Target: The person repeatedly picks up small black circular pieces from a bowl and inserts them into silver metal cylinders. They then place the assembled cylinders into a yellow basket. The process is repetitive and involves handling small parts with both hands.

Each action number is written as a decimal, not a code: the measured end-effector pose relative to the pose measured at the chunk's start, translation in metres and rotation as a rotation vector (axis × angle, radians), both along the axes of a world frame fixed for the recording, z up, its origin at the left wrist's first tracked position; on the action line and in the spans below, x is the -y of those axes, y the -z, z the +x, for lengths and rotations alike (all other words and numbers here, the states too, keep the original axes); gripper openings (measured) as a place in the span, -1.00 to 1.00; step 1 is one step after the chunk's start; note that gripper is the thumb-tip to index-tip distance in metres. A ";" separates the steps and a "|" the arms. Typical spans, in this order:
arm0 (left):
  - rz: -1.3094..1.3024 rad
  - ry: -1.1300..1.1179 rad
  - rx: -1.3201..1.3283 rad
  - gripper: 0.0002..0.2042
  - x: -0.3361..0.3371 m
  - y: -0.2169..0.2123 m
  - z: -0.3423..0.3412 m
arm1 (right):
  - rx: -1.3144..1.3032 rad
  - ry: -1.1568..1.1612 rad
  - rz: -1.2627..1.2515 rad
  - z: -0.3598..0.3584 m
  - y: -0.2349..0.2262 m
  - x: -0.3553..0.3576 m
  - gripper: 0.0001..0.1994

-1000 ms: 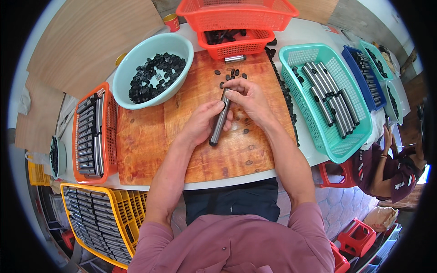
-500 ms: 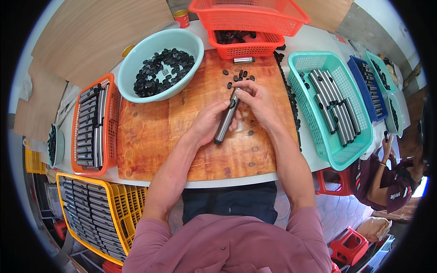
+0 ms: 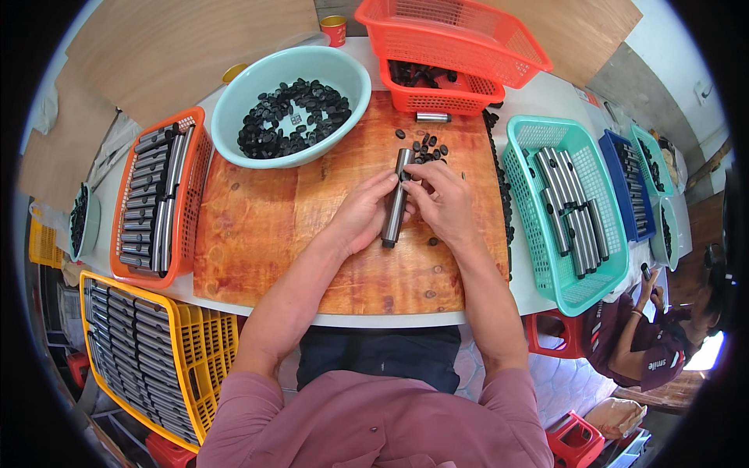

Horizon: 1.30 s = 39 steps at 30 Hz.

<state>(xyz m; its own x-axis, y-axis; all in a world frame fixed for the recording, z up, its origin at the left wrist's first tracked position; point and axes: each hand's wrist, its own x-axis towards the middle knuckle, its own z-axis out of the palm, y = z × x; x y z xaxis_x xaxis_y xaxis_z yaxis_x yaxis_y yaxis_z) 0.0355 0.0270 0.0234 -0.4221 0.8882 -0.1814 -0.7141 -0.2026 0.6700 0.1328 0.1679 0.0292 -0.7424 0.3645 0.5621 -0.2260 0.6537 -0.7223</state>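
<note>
A grey metal tube (image 3: 395, 214) with a black lower end is tilted slightly over the wooden board. My left hand (image 3: 365, 210) is closed around it from the left side. Partway up the tube's side sits a small black oval piece (image 3: 404, 177). The thumb and fingertips of my right hand (image 3: 441, 201) pinch together at that piece, partly covering it. Just beyond the tube's upper end, several loose black oval pieces (image 3: 422, 148) lie on the board. A short metal tube (image 3: 433, 118) rests farther back.
A pale blue basin (image 3: 234, 117) of black pieces stands at the back left. Tubes fill an orange basket (image 3: 199, 156) on the left, a green basket (image 3: 558, 292) on the right and a yellow crate (image 3: 204, 343) below. Red baskets (image 3: 460, 47) stand behind; a co-worker (image 3: 640, 343) sits at right.
My right hand has moved from the tube's upper end down to the black piece on its side. The tube has turned more upright, and the whole view has shifted slightly.
</note>
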 end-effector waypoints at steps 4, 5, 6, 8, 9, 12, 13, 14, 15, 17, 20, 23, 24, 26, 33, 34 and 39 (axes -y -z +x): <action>-0.019 0.000 0.002 -0.69 0.000 -0.001 -0.001 | -0.032 0.030 -0.047 -0.002 -0.001 0.003 -0.78; -0.007 0.006 0.001 -0.70 0.000 -0.001 -0.002 | -0.031 0.037 -0.049 -0.002 -0.001 0.004 -0.79; 0.004 0.012 0.001 -0.70 0.000 -0.001 -0.002 | -0.030 0.043 -0.052 -0.002 -0.001 0.005 -0.79; 0.005 0.023 0.017 -0.70 0.001 -0.002 -0.002 | 0.006 0.038 -0.066 -0.002 -0.005 0.006 -0.78; -0.005 0.029 0.032 -0.69 0.002 -0.005 -0.002 | 0.023 0.036 -0.074 -0.002 -0.006 0.007 -0.77; -0.092 0.031 -0.042 -0.65 0.001 -0.001 -0.003 | 0.069 -0.021 -0.163 -0.003 -0.003 0.010 -0.73; -0.131 0.031 -0.087 -0.64 0.001 0.003 -0.004 | 0.084 -0.064 -0.173 -0.003 -0.002 0.008 -0.71; -0.136 0.028 -0.064 -0.63 0.002 0.004 -0.007 | 0.097 -0.109 -0.183 -0.003 -0.001 0.005 -0.69; -0.140 0.025 -0.042 -0.62 0.004 0.006 -0.010 | 0.110 -0.155 -0.193 -0.004 -0.001 0.004 -0.67; -0.147 0.029 -0.016 -0.61 0.006 0.006 -0.010 | 0.127 -0.143 -0.497 -0.002 -0.002 0.005 -0.66; -0.145 0.050 -0.003 -0.61 0.004 0.006 -0.007 | 0.061 -0.076 -0.575 -0.007 0.007 -0.005 -0.71; -0.175 0.085 -0.051 -0.59 0.004 0.007 -0.007 | 0.083 -0.080 -0.697 -0.008 0.008 -0.008 -0.72; -0.167 0.074 -0.065 -0.59 0.004 0.006 -0.005 | 0.087 -0.079 -0.709 -0.009 0.008 -0.009 -0.74; -0.151 0.050 -0.091 -0.59 0.004 0.003 -0.002 | 0.098 -0.080 -0.731 -0.010 0.010 -0.011 -0.77; -0.168 -0.019 -0.048 -0.65 0.000 0.005 -0.003 | 0.126 -0.009 -0.361 -0.003 0.003 -0.005 -0.79; -0.147 -0.016 -0.061 -0.67 0.001 0.008 -0.004 | 0.128 -0.002 -0.284 0.000 -0.003 0.001 -0.77; 0.002 -0.012 0.039 -0.67 0.000 0.004 -0.003 | 0.086 0.013 -0.084 -0.004 0.003 0.005 -0.70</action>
